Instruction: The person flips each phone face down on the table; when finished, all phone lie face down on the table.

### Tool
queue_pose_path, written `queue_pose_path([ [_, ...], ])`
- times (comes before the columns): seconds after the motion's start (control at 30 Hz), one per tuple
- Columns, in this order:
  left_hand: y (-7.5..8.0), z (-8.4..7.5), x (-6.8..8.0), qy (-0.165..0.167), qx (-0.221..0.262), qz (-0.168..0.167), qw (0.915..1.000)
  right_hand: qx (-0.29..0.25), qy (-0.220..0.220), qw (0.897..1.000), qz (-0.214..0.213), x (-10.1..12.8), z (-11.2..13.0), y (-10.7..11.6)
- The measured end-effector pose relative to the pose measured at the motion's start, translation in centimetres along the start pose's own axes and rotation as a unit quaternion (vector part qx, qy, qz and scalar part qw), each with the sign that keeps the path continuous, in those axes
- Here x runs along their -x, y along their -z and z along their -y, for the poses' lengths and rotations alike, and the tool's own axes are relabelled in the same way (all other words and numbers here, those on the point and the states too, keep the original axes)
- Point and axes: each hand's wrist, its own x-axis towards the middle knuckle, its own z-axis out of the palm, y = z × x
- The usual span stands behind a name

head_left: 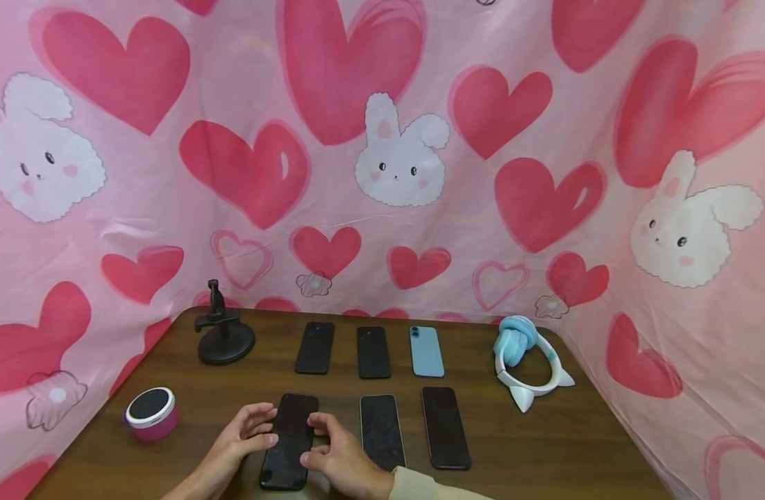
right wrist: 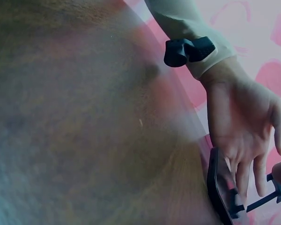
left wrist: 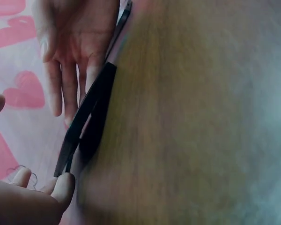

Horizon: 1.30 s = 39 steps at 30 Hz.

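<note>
A dark smartphone [head_left: 287, 441] is between my two hands at the front of the table. In the left wrist view the same smartphone [left wrist: 86, 110] tilts, one side raised off the tabletop. My left hand [head_left: 239, 437] holds its left edge, thumb tip at the rim. From the other side, my right hand [head_left: 345, 455] grips the right edge with thumb and forefinger. Right beside that hand lies a light-framed smartphone [head_left: 382, 427], its lower part partly covered. Farther right is a black smartphone [head_left: 445, 427].
Behind are two black phones [head_left: 315, 347] [head_left: 373, 352] and a light blue phone [head_left: 427, 352]. A black stand [head_left: 226, 340] is at back left, a pink-and-white round device [head_left: 153, 414] at left, cat-ear headphones [head_left: 529, 361] at right. Patterned cloth [head_left: 245, 76] surrounds the wooden table [head_left: 532, 451].
</note>
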Motion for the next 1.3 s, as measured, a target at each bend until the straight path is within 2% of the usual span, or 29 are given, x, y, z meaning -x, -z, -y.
queue_pose_path([
  [0.2, 0.1, -0.3, 0.2, -0.011, 0.06, 0.019, 0.998, -0.005, 0.002, 1.0, -0.002, -0.1, 0.1, 0.1],
  [0.33, 0.0, -0.3, 0.3, -0.041, 0.108, 0.035, 0.9927, -0.004, 0.006, 1.0, -0.003, -0.1, 0.4, 0.1],
  [0.47, -0.1, -0.1, 0.4, -0.099, 0.149, 0.089, 0.9798, 0.001, 0.023, 1.0, 0.013, 0.1, 0.9, 0.3],
  [0.67, -0.7, -0.4, 0.5, -0.14, 0.17, 0.157, 0.9628, 0.005, 0.06, 0.998, 0.036, 0.5, 1.7, 0.5],
  [0.83, -0.9, -0.7, 0.4, -0.182, 0.2, 0.212, 0.939, -0.062, 0.065, 0.995, 0.04, 0.7, 2.0, 0.6],
  [0.93, -1.2, -0.8, 0.2, -0.196, 0.205, 0.224, 0.9323, -0.105, 0.069, 0.991, 0.034, 0.8, 2.0, 0.6],
  [1.0, -1.5, -0.7, 0.1, -0.208, 0.199, 0.226, 0.9307, -0.123, 0.069, 0.99, 0.026, 0.8, 2.0, 0.7],
  [1.13, -2.1, -0.4, -0.2, -0.228, 0.183, 0.222, 0.9302, -0.116, 0.066, 0.991, 0.009, 0.8, 1.8, 1.1],
  [1.3, -2.6, -0.2, -0.3, -0.221, 0.157, 0.216, 0.938, -0.101, 0.063, 0.993, 0.0, 0.8, 1.3, 1.6],
])
